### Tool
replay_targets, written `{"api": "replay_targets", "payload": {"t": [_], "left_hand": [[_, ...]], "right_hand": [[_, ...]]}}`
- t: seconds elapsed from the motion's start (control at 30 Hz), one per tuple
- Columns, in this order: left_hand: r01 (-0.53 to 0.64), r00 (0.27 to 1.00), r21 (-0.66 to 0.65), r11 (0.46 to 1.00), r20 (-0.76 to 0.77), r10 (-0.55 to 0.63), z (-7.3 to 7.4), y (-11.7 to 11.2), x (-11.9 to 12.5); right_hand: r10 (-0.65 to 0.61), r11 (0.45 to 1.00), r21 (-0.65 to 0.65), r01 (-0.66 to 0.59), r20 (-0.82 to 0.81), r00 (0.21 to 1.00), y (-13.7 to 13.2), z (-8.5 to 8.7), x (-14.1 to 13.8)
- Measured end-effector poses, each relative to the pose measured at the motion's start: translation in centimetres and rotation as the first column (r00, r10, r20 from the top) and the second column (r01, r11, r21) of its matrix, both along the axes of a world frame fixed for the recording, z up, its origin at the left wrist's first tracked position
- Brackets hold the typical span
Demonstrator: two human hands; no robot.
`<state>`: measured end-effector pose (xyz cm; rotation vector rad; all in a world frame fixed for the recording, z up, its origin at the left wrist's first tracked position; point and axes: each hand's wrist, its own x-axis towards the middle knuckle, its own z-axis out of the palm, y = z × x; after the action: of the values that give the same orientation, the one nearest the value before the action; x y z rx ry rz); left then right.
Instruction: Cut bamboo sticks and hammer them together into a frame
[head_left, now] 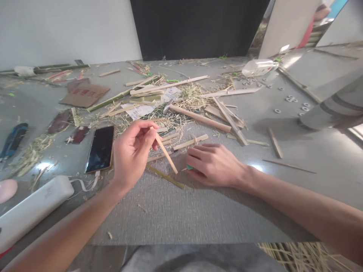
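Stretching tabletop [159,223]: grey, with a streaky texture, running under both hands and strewn with wood and plant scraps.
Black panel [198,30]: upright at the tabletop's far side.
Shavings [190,92]: pale, curled and heaped beyond the hands, with split sticks lying across and around them.
Right hand [212,164]: resting low over the tabletop, fingers curled around a small green tool; the grip is closed and hides most of it.
Left hand [133,151]: raised a little, thumb and fingers pinching the upper end of a slim stick; the grip is narrow.
Power bank [36,211]: white, lower left, beside the left forearm, with a white cable [85,186] leading to the phone.
Hammer [201,119]: wooden handle slanting down to the right, metal head against the shavings.
Phone [100,149]: dark screen up, just left of the left hand.
Slim stick [167,153]: pale wood, tilted between the hands, its lower end pointing toward the tabletop above an olive strip [167,177].
Green tool [189,167]: thin tip jutting left from the right hand, near the stick's lower end.
Rings [289,99]: small, pale, scattered at the right.
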<state>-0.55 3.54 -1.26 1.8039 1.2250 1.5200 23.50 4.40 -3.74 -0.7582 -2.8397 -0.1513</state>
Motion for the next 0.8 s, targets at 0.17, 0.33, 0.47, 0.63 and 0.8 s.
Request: {"api": "replay_targets", "payload": {"t": [0.17, 0.33, 0.47, 0.63, 0.8], "left_hand": [[0.031, 0.999, 0.021, 0.999, -0.012, -0.030, -0.13, -0.18, 0.27], [0.040, 0.999, 0.004, 0.999, -0.029, -0.040, -0.26, -0.32, 0.38], [0.040, 0.999, -0.007, 0.999, -0.036, -0.040, -0.38, -0.37, 0.26], [0.050, 0.992, 0.036, 0.998, -0.121, -0.045, -0.40, -0.59, 0.27], [0.096, 0.972, 0.114, 0.989, -0.225, -0.068, -0.43, -0.70, 0.38]], "right_hand": [[0.065, 0.997, 0.038, -0.064, -0.042, 0.997, 0.07, -0.13, 0.23], [0.070, 0.997, 0.031, -0.068, -0.073, 0.995, 0.05, -0.22, 0.38], [0.055, 0.998, 0.011, -0.054, -0.068, 0.996, 0.04, -0.24, 0.46], [0.045, 0.999, -0.004, -0.046, -0.079, 0.996, -0.04, -0.19, 0.46], [0.042, 0.999, -0.005, -0.042, -0.080, 0.996, -0.04, -0.21, 0.38]]}}
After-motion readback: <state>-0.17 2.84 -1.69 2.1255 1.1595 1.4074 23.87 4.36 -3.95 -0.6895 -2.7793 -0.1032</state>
